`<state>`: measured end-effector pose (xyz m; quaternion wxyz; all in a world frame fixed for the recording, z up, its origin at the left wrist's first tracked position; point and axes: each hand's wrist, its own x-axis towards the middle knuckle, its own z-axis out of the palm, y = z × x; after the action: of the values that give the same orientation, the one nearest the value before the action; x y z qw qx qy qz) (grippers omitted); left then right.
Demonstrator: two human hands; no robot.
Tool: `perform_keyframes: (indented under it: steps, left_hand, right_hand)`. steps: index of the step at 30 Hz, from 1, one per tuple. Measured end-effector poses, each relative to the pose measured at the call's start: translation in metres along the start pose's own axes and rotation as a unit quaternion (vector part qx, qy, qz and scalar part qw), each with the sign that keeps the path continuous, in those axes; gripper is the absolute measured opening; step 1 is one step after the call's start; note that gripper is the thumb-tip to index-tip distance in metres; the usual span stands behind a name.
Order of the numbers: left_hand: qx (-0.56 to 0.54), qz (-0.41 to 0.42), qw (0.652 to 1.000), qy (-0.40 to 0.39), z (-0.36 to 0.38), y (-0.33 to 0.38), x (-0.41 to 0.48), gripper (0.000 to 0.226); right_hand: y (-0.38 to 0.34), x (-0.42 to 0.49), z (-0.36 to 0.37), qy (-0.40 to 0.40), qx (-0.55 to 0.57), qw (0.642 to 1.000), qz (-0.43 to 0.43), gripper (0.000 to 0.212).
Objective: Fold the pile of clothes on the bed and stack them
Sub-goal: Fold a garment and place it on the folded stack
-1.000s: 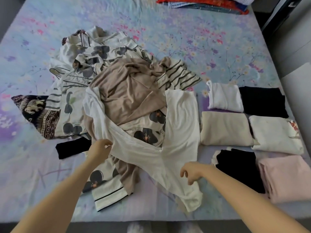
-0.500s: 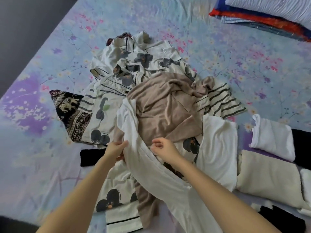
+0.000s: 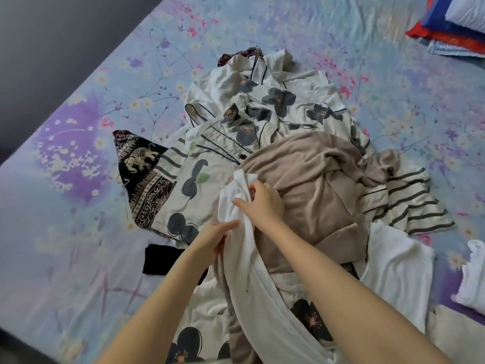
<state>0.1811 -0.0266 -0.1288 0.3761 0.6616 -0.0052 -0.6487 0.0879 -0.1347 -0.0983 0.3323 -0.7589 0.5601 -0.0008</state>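
White garment (image 3: 244,261) at mid-frame is pinched by both the left hand (image 3: 214,239) and right hand (image 3: 262,200), over the tan garment (image 3: 309,185) on the bed (image 3: 65,206).

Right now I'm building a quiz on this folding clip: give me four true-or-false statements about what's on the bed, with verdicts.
1. The left hand and right hand both hold the white garment. True.
2. The tan garment lies beneath the floral pyjamas. False: it lies over them.
3. A black piece lies at the pile's left side. True.
4. The elephant-print cloth is at the pile's right side. False: it is at the left.
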Motion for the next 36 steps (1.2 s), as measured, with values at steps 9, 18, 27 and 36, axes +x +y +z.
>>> perform_keyframes:
  steps: [9,18,27,36]
  left_hand:
    - [-0.197,-0.007,0.980,-0.024,-0.007,0.035,0.009,0.020]
    - [-0.160,0.168,0.934,-0.273,-0.018,0.075,-0.057,0.070]
    - [0.245,0.366,0.897,0.023,0.066,0.109,-0.163,0.029]
    - [0.546,0.422,0.723,0.024,0.246,0.104,-0.225,0.005]
  right_hand:
    - [-0.020,0.036,0.000,-0.057,0.110,0.992,-0.013,0.015]
    - [-0.039,-0.010,-0.104,-0.340,0.439,0.830,-0.050,0.025]
    - [-0.001,-0.101,-0.184,-0.081,0.259,0.955,-0.116,0.018]
    - [0.074,-0.200,-0.194,0.012,0.427,0.904,-0.010,0.046]
